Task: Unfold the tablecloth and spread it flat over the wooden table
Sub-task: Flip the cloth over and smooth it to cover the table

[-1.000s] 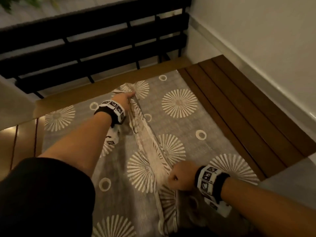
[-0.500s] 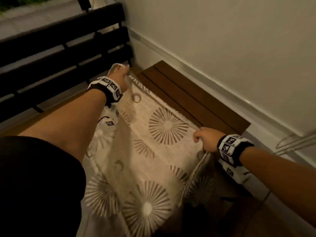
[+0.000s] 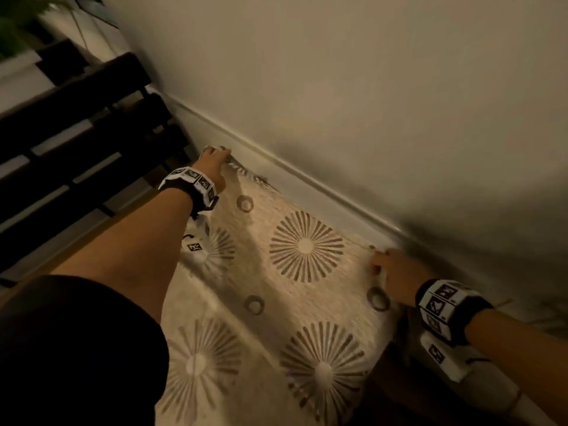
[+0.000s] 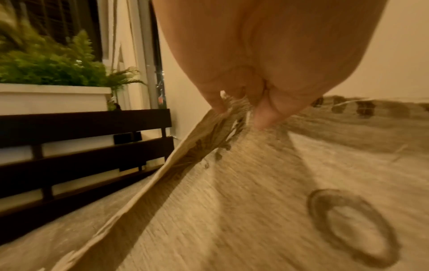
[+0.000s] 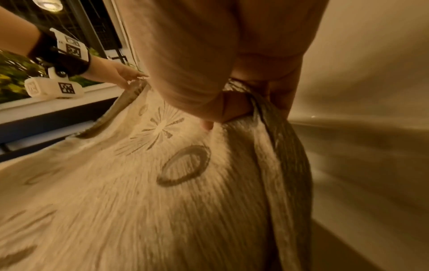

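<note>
The tablecloth [image 3: 304,290], pale with sunburst and ring prints, is stretched in the air between both hands, its underside facing up. My left hand [image 3: 215,158] pinches its far corner [image 4: 234,113] between thumb and fingers. My right hand [image 3: 387,262] grips the near-right corner [image 5: 241,102], the cloth edge bunched in its curled fingers. Both corners are held close to the wall [image 3: 368,87]. The wooden table is almost wholly hidden under the cloth; a dark strip [image 3: 396,392] shows at the lower right.
A white wall with a skirting ledge [image 3: 307,179] runs close along the cloth's far edge. A dark slatted bench back [image 3: 76,142] stands at the left. Behind it sits a white planter with ferns [image 4: 46,73].
Both hands have carried the flipped cloth layer to the right, towards the wall. The bare wooden slats seen earlier are now covered, and the view has swung right.
</note>
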`<state>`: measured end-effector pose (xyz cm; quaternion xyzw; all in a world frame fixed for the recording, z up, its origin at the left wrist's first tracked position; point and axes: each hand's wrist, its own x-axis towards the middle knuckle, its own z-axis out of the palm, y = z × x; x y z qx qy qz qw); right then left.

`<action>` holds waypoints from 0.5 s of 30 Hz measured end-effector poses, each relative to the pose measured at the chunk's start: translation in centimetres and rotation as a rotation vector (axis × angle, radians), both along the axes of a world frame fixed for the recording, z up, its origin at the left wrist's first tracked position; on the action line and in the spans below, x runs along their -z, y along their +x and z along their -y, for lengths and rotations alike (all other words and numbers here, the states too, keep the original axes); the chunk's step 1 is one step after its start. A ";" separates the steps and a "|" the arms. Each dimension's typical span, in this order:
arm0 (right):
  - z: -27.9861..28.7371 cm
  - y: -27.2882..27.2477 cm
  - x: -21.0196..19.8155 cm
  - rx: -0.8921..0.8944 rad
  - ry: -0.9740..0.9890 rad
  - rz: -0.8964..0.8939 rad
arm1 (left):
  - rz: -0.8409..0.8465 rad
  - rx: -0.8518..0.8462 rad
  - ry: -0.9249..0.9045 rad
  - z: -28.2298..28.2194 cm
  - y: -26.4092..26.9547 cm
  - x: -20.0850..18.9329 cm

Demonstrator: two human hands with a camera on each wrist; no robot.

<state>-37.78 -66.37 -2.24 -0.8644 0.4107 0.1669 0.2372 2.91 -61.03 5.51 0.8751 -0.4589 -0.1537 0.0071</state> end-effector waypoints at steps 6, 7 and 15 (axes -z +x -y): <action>3.0 -1.5 1.5 0.159 -0.057 -0.061 | 0.037 0.076 0.000 6.1 -0.5 1.4; 2.9 -1.6 1.8 0.147 -0.034 -0.130 | 0.059 0.099 0.088 6.4 -0.3 2.4; 1.6 -0.5 1.9 0.037 0.182 0.054 | 0.271 0.196 0.460 -0.3 3.1 7.6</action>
